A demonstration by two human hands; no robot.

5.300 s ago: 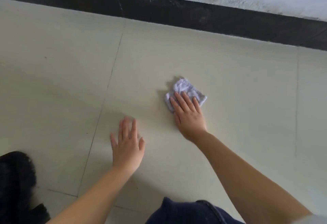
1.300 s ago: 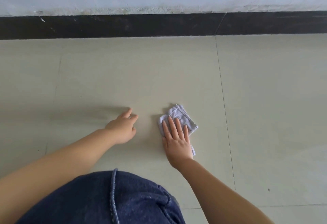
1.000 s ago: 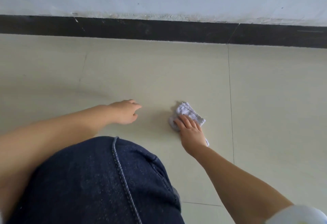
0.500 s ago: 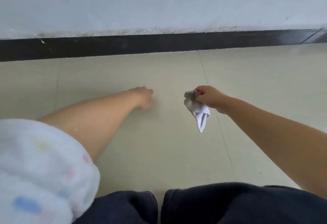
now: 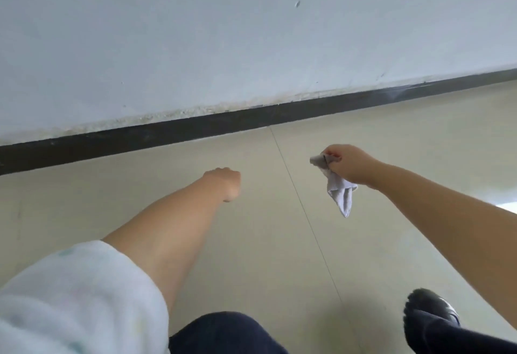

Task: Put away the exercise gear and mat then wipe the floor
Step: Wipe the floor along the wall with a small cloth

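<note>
While the right hand [image 5: 349,166] pinches the cloth [image 5: 340,194] by one bunched corner, most of the cloth hangs free below the curled fingers, clear of the floor [image 5: 251,241]. With so little of it held, I judge that a slack grip or a quick swing could let it slip out and drop — or leave only a trailing tip to meet the tiles if wiping goes on. The left hand [image 5: 223,184] is curled into a loose fist and holds nothing; whether its knuckles touch the floor I cannot tell. No exercise gear or mat is in view. The cloth looks thin, soft and pale grey, creased into a limp, tapering fold. Beneath the fingers the floor is smooth, beige tile with fine joints — beyond them runs a dark skirting [image 5: 167,134] under a scuffed pale wall [image 5: 251,31].
</note>
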